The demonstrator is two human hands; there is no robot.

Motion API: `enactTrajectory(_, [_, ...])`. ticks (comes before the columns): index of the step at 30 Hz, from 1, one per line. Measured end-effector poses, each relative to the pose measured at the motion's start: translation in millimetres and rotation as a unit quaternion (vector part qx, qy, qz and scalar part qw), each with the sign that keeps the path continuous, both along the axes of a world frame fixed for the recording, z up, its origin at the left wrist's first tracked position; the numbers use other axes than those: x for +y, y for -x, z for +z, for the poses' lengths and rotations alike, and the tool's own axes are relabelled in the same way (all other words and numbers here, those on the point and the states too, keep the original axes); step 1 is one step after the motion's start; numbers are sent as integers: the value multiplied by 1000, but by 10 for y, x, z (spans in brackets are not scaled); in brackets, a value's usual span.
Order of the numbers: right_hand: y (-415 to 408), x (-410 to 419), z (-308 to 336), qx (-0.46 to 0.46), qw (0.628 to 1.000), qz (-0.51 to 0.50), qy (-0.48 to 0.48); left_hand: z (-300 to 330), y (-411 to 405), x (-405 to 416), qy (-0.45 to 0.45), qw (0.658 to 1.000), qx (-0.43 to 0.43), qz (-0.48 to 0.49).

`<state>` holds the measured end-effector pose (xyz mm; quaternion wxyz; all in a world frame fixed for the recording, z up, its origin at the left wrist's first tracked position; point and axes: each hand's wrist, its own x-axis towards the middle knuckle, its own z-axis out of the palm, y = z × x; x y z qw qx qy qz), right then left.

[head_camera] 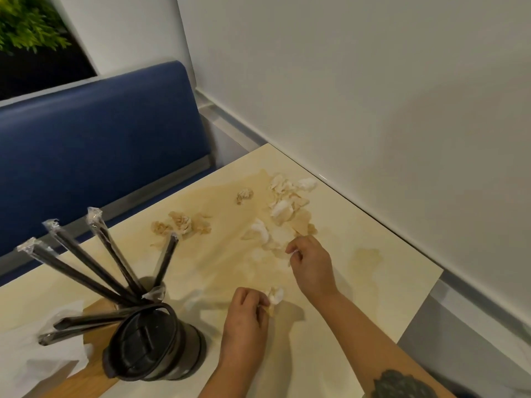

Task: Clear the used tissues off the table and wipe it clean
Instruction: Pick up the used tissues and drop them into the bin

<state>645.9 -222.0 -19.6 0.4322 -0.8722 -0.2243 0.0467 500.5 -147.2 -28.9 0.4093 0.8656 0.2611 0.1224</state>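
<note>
Left hand point(244, 314) pinches tissue wad point(274, 295); right hand point(311, 262) pinches soggy tissue point(283, 239). Light, limp, likely tear-prone: bunch whole.

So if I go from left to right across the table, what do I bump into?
Black lidded tumbler → left hand gripping a crumpled tissue → right hand pinching a tissue from the pile → light brown spill stain.

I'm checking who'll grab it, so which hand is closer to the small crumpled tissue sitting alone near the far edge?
Right. The right hand lies below and right of the lone tissue; the left hand sits farther back, nearer the person.
</note>
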Motion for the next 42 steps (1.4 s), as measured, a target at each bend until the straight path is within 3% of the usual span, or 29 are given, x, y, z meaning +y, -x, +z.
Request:
enactTrajectory(12, [50,-717,322,31,993,-90,-70,67,-228,-400,-35,998,-13,-53])
enactTrajectory(30, [483,-2334,405,91,951,-281,-97,8,-561,-1667,-30,965,-61,-253])
enactTrajectory(42, [777,-3082,45,108,922,-363,-83,-543,-679,-2291,-43,923,24,-382])
